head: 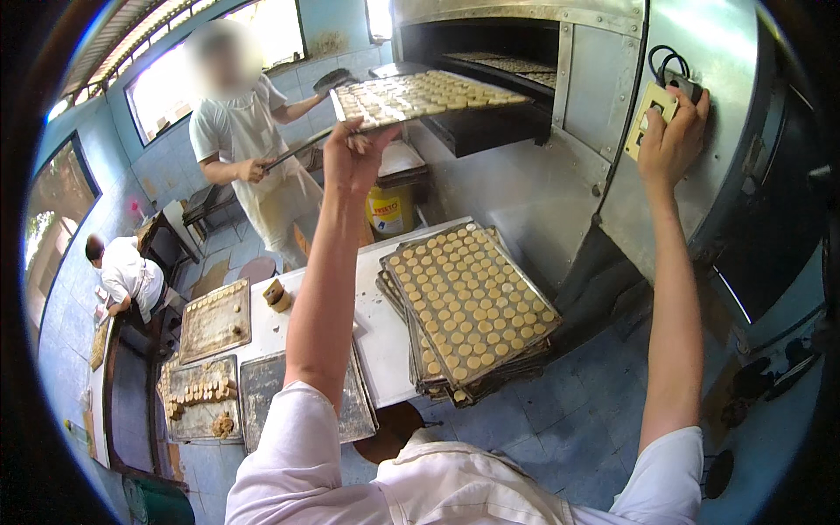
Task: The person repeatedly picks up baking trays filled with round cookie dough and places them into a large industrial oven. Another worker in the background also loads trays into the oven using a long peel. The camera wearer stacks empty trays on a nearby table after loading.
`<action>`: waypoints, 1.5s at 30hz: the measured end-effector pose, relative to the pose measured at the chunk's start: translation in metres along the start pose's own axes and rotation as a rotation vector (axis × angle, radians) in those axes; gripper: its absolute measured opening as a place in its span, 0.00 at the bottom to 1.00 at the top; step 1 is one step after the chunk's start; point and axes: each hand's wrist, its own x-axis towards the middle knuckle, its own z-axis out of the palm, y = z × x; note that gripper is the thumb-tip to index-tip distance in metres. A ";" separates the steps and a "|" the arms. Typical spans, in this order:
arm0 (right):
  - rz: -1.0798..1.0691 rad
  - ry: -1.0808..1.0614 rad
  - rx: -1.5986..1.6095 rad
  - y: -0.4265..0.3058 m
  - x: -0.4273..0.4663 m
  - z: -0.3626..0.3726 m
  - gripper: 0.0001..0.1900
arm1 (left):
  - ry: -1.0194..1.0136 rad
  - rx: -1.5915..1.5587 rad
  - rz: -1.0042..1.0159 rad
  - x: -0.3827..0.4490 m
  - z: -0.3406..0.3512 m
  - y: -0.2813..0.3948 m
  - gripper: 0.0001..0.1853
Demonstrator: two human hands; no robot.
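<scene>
My left hand [354, 157] is raised under the near left corner of a metal baking tray [433, 97], its fingers around the rim. Rows of small round dough pieces cover this tray, which is level with the mouth of a steel oven [600, 85]. A co-worker's hand holds a long-handled peel [295, 152] that reaches towards the tray. My right hand [676, 138] touches a cream switch plate [634, 139] and a black fitting on the oven's front panel. Its thumb rests on the plate; whether the fingers grip the fitting is hidden.
Below stands a stack of trays, the top tray [476, 298] full of dough rounds, on a white table [377, 308]. Further left are a tray [216, 328] and a dough-cutter-like object [277, 295]. A yellow bucket [387, 213] stands under the oven. Another person [134, 279] works far left.
</scene>
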 end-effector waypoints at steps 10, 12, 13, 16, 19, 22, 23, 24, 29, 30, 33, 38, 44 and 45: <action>0.084 -0.016 0.064 -0.015 0.003 0.002 0.22 | 0.148 -0.071 -0.129 0.078 -0.116 -0.063 0.26; 0.087 -0.025 0.066 -0.013 0.004 0.000 0.23 | 0.104 -0.078 -0.133 0.069 -0.117 -0.067 0.29; 0.090 -0.030 0.070 -0.009 0.004 -0.001 0.25 | 0.082 -0.085 -0.138 0.061 -0.112 -0.071 0.30; 0.085 -0.062 0.057 -0.011 0.003 -0.006 0.31 | 0.182 0.453 -0.317 -0.011 -0.107 -0.100 0.38; 0.048 -0.131 0.062 -0.010 0.002 -0.014 0.37 | 0.156 0.611 -0.505 -0.144 -0.124 -0.120 0.17; 0.018 -0.245 0.181 -0.010 0.002 -0.024 0.43 | 0.422 0.536 -0.564 -0.294 -0.136 -0.134 0.06; 0.014 -0.290 0.235 -0.007 0.002 -0.024 0.45 | 0.491 0.623 -0.616 -0.335 -0.139 -0.138 0.09; 0.007 -0.284 0.219 -0.004 0.003 -0.023 0.46 | 0.519 0.651 -0.698 -0.367 -0.136 -0.138 0.10; 0.013 -0.273 0.237 0.000 -0.002 -0.018 0.48 | 0.429 0.704 -0.925 -0.422 -0.135 -0.139 0.17; 0.004 -0.261 0.216 0.003 0.001 -0.021 0.46 | 0.401 0.725 -0.953 -0.416 -0.131 -0.142 0.18; -0.044 -0.216 0.159 0.006 0.002 -0.022 0.45 | 0.367 0.865 -1.036 -0.406 -0.127 -0.146 0.24; -0.091 -0.213 0.138 0.007 0.000 -0.019 0.44 | 0.633 0.554 -0.977 -0.408 -0.088 -0.143 0.24; -0.134 -0.191 0.122 0.007 -0.002 -0.016 0.43 | 0.834 0.125 -0.784 -0.397 -0.080 -0.153 0.23; -0.150 -0.177 0.089 0.009 0.002 -0.018 0.43 | 0.822 0.100 -0.682 -0.386 -0.070 -0.152 0.24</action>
